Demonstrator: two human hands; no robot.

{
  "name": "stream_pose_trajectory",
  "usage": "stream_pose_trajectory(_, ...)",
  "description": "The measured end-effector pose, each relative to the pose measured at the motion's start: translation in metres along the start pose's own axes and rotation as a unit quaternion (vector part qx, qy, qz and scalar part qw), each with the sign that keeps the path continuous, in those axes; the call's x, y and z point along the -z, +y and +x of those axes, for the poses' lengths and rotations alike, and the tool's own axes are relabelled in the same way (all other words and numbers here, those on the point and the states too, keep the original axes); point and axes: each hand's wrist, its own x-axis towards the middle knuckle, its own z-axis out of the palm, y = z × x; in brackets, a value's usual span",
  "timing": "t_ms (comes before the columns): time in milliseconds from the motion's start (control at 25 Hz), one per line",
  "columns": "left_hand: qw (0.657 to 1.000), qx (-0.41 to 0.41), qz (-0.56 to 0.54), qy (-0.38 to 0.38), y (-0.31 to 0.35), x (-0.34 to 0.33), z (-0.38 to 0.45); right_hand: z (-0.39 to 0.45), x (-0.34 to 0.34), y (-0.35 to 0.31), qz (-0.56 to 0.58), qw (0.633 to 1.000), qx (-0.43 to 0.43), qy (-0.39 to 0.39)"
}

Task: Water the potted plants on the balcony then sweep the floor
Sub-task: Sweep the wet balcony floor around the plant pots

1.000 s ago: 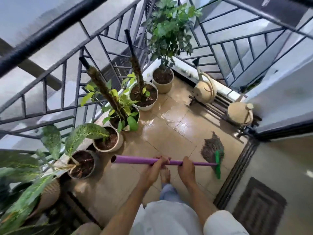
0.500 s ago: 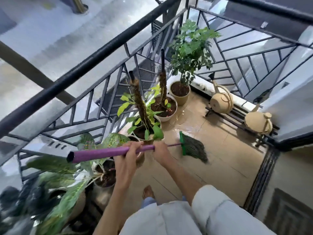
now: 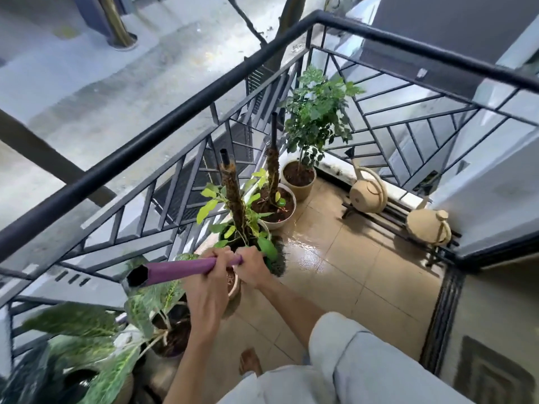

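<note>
- Head view looks down on a corner of a tiled balcony floor (image 3: 344, 275), which shines wet near the pots.
- Both hands grip a purple broom handle (image 3: 180, 269) that lies nearly level across the lower middle of the picture, its hollow end pointing left toward the railing (image 3: 163, 132).
- Left hand (image 3: 208, 290) has its fingers curled over the handle from above, knuckles up.
- Right hand (image 3: 250, 269) sits just beside it on the same handle, fingers wrapped round the thin end of the purple grip.
- Broom head (image 3: 278, 259) shows only as a dark, blurred patch beyond the right hand, low beside the nearest pole plant; whether it touches the tiles cannot be told.
- Potted plants stand in a row along the railing: a broad-leaved variegated plant (image 3: 96, 342) at lower left, a moss-pole plant (image 3: 233, 205) just beyond the hands, a second moss-pole plant in a white pot (image 3: 274, 199) behind it, and a bushy green plant in a tan pot (image 3: 303, 179) in the far corner.
- Two beige watering cans (image 3: 367, 193) (image 3: 428, 228) rest on a low dark rack (image 3: 393, 217) against the right-hand side, well apart from the hands.
- A bare foot (image 3: 249, 361) stands on the tiles below the arms.
- A dark patterned doormat (image 3: 493, 371) lies at lower right, past the door threshold.
</note>
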Motion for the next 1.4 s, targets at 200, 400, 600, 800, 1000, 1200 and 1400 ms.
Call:
stream_pose_trajectory(200,0.992,-0.045,0.048,-0.105,0.005,-0.074,0.029,0.035,0.053,0.047,0.032,0.999,-0.016,0.009)
stream_pose_trajectory(400,0.966,-0.119,0.12,-0.196,0.018,-0.171,0.075,0.081,0.125,0.111,0.027,0.999,-0.015,0.017)
stream_pose_trajectory(600,0.971,-0.08,0.102,-0.201,0.03,-0.291,0.1,0.114,0.222,0.179,0.018,0.999,-0.038,0.022)
stream_pose_trajectory(800,0.947,-0.065,0.062,-0.31,-0.001,-0.399,0.074,0.1,0.298,0.287,-0.005,0.992,-0.11,0.058)
stream_pose_trajectory(1000,0.909,-0.102,0.043,-0.402,-0.043,-0.485,0.018,0.045,0.331,0.395,-0.009,0.968,-0.228,0.105)
stream_pose_trajectory(1200,0.894,-0.003,0.017,-0.448,-0.073,-0.509,-0.014,-0.002,0.337,0.446,-0.021,0.944,-0.315,0.099)
stream_pose_trajectory(1400,0.898,0.122,0.029,-0.422,-0.055,-0.507,-0.013,-0.028,0.329,0.457,-0.077,0.952,-0.294,0.039)
